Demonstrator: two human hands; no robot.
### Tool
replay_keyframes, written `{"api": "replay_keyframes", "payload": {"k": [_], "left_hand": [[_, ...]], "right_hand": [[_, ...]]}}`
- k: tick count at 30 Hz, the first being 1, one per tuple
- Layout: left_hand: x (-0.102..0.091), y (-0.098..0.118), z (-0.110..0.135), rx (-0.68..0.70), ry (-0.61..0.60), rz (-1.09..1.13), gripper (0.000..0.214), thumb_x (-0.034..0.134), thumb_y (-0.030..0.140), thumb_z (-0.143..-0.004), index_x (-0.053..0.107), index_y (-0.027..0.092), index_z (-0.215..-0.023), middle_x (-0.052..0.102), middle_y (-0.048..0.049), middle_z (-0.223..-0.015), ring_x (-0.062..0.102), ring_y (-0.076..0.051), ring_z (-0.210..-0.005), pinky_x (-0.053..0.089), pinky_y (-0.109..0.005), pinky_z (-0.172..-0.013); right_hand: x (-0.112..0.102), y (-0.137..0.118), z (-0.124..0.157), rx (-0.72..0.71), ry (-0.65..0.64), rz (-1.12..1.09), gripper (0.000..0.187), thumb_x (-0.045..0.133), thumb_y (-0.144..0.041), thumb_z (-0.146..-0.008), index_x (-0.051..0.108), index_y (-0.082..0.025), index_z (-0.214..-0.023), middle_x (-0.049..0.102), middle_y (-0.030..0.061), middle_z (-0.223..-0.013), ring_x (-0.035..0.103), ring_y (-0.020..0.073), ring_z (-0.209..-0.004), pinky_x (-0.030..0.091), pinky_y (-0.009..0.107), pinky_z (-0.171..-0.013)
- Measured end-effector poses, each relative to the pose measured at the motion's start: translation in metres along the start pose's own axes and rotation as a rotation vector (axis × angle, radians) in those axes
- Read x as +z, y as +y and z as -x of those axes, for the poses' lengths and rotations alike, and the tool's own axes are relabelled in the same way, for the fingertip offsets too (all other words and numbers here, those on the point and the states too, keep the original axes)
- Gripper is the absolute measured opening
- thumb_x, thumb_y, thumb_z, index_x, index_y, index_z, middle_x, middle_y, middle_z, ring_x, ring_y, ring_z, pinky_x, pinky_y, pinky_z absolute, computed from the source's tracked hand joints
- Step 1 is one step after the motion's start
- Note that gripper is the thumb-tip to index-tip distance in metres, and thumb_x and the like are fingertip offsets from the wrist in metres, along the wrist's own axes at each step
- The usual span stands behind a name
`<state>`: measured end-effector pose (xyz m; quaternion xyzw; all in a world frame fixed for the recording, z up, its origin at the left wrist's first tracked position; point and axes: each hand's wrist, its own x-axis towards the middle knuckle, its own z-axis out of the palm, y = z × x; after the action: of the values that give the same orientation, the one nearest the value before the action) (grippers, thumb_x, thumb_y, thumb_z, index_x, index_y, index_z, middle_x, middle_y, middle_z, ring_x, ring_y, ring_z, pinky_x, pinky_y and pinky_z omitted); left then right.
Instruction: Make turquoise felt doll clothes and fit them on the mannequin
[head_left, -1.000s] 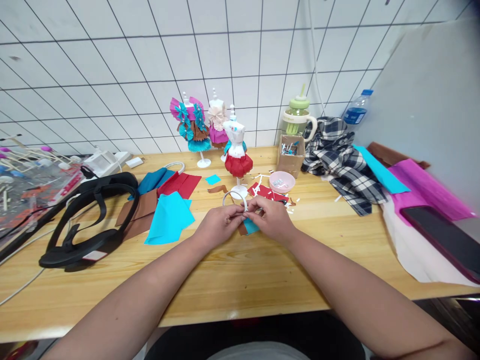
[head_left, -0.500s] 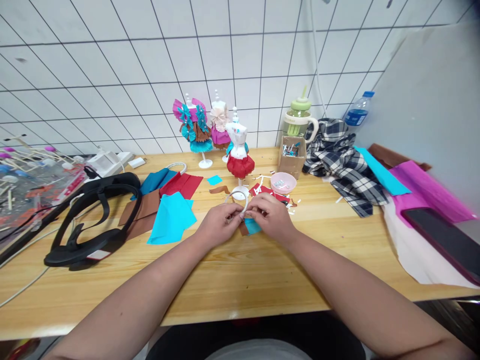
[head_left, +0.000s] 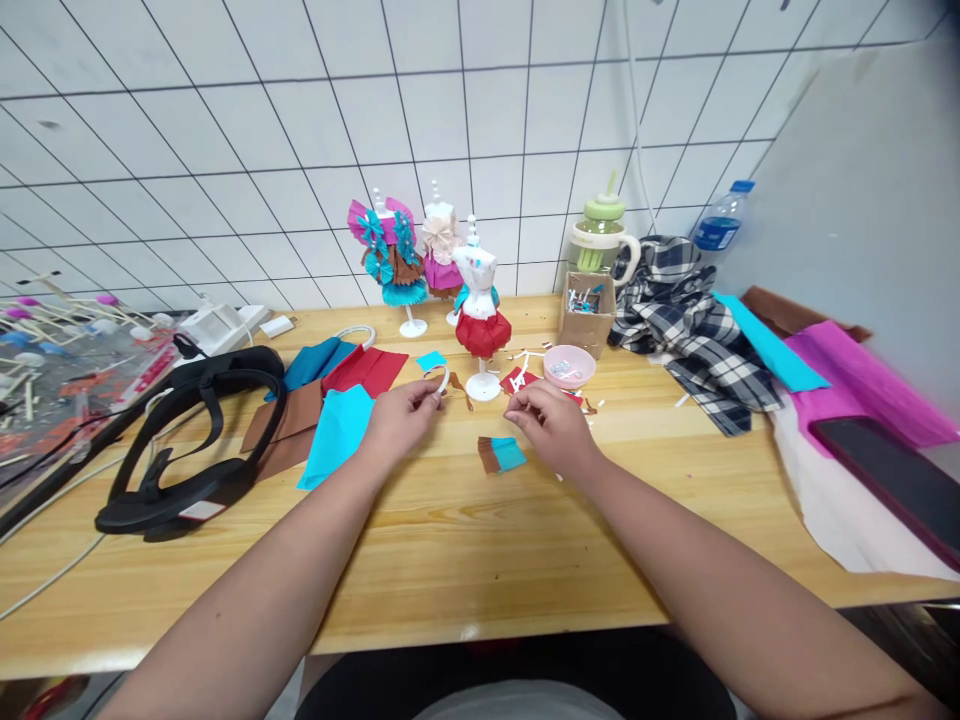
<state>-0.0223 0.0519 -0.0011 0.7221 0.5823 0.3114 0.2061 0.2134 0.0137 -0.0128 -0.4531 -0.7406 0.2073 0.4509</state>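
Observation:
My left hand (head_left: 403,418) is closed on a thin white roll of tape (head_left: 445,378), held by its lower edge above the table. To the right, my right hand (head_left: 553,425) has thumb and fingers pinched together; whatever is between them is too small to make out. Between and just below the hands lies a small pleated piece of crepe paper (head_left: 510,454), brown at one end and blue at the other. Beyond the hands stands a white mini dress form (head_left: 476,268) in a puffy red skirt (head_left: 483,333).
Two dressed forms (head_left: 391,255) stand behind. Crepe sheets (head_left: 337,430) and a black headset strap (head_left: 217,490) lie left. Paper scraps, a pink bowl (head_left: 570,366), a cardboard box (head_left: 586,315), a green-lidded cup (head_left: 602,235), checked cloth (head_left: 675,310) and a phone (head_left: 892,480) are right.
My hands have moved apart. The left went leftward with the roll of tape, the right slightly rightward. The brown and blue paper is now uncovered on the table.

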Motion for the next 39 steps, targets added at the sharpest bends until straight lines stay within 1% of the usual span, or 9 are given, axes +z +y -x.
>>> {"api": "replay_keyframes", "payload": {"k": [3, 7, 9, 12, 14, 19, 29, 34, 39], "left_hand": [[-0.001, -0.010, -0.004, 0.090, -0.092, -0.296, 0.028, 0.055, 0.037, -0.084, 0.073, 0.022, -0.098, 0.073, -0.0072, -0.087, 0.065, -0.025, -0.083, 0.045, -0.033, -0.073], [0.007, -0.004, 0.002, 0.159, -0.003, -0.414, 0.039, 0.065, 0.039, -0.077, 0.070, 0.021, -0.112, 0.065, -0.0130, -0.110, 0.056, -0.033, -0.106, 0.042, -0.043, -0.090], [0.011, 0.005, 0.007, 0.194, -0.013, -0.339, 0.031, 0.060, 0.039, -0.082, 0.073, 0.021, -0.105, 0.063, -0.0118, -0.112, 0.053, -0.031, -0.110, 0.039, -0.046, -0.095], [0.015, 0.022, 0.015, 0.254, -0.190, -0.078, 0.031, 0.051, 0.042, -0.089, 0.074, 0.023, -0.096, 0.064, -0.0071, -0.101, 0.055, -0.024, -0.105, 0.042, -0.039, -0.094], [0.018, 0.030, 0.020, 0.249, -0.239, -0.013, 0.028, 0.057, 0.043, -0.086, 0.075, 0.023, -0.093, 0.064, -0.0059, -0.099, 0.055, -0.023, -0.103, 0.042, -0.038, -0.092], [0.021, 0.035, 0.024, 0.236, -0.225, -0.004, 0.018, 0.065, 0.038, -0.080, 0.075, 0.024, -0.085, 0.066, -0.0044, -0.096, 0.057, -0.023, -0.098, 0.043, -0.038, -0.089], [0.023, 0.039, 0.025, 0.282, -0.193, 0.137, 0.016, 0.065, 0.034, -0.080, 0.075, 0.022, -0.075, 0.068, -0.0035, -0.082, 0.060, -0.018, -0.083, 0.046, -0.033, -0.081], [0.018, 0.041, 0.024, 0.091, -0.233, 0.347, 0.022, 0.068, 0.040, -0.078, 0.076, 0.019, -0.078, 0.072, -0.0055, -0.086, 0.065, -0.019, -0.084, 0.050, -0.031, -0.079], [0.019, 0.038, 0.024, -0.108, -0.333, 0.601, 0.032, 0.069, 0.047, -0.078, 0.077, 0.021, -0.095, 0.073, -0.0066, -0.110, 0.064, -0.024, -0.108, 0.047, -0.036, -0.099]], "right_hand": [[0.000, 0.009, -0.004, 0.168, -0.034, -0.109, 0.006, 0.060, -0.024, -0.082, 0.062, -0.020, -0.080, 0.062, 0.0014, -0.081, 0.053, 0.0145, -0.068, 0.042, 0.027, -0.064], [0.004, 0.010, -0.005, 0.311, -0.137, -0.217, 0.008, 0.059, -0.025, -0.079, 0.062, -0.017, -0.078, 0.059, -0.0009, -0.073, 0.049, 0.0121, -0.061, 0.040, 0.025, -0.059], [0.006, 0.008, -0.004, 0.329, -0.158, -0.249, 0.008, 0.059, -0.025, -0.079, 0.062, -0.017, -0.079, 0.059, -0.0011, -0.072, 0.050, 0.0119, -0.061, 0.040, 0.024, -0.058], [0.008, 0.007, -0.002, 0.298, -0.154, -0.214, 0.008, 0.060, -0.025, -0.078, 0.062, -0.017, -0.079, 0.060, -0.0010, -0.073, 0.050, 0.0121, -0.063, 0.039, 0.024, -0.058], [0.010, 0.008, -0.001, 0.272, -0.157, -0.160, 0.008, 0.060, -0.025, -0.079, 0.063, -0.018, -0.079, 0.060, -0.0010, -0.072, 0.050, 0.0123, -0.064, 0.038, 0.023, -0.057], [0.014, 0.010, 0.001, 0.225, -0.164, -0.073, 0.007, 0.061, -0.024, -0.080, 0.064, -0.018, -0.078, 0.062, -0.0007, -0.074, 0.051, 0.0120, -0.063, 0.039, 0.024, -0.058], [0.014, 0.007, 0.001, 0.189, -0.180, 0.024, 0.006, 0.063, -0.024, -0.081, 0.063, -0.019, -0.078, 0.062, -0.0006, -0.076, 0.052, 0.0118, -0.063, 0.039, 0.024, -0.059], [0.004, 0.002, 0.001, 0.126, -0.042, 0.124, 0.007, 0.063, -0.019, -0.081, 0.064, -0.020, -0.088, 0.065, 0.0019, -0.085, 0.057, 0.0144, -0.071, 0.043, 0.027, -0.064], [-0.003, -0.007, 0.004, -0.119, 0.018, 0.217, 0.013, 0.057, -0.026, -0.090, 0.068, -0.022, -0.094, 0.069, 0.0048, -0.091, 0.062, 0.0187, -0.085, 0.046, 0.030, -0.073]]}}
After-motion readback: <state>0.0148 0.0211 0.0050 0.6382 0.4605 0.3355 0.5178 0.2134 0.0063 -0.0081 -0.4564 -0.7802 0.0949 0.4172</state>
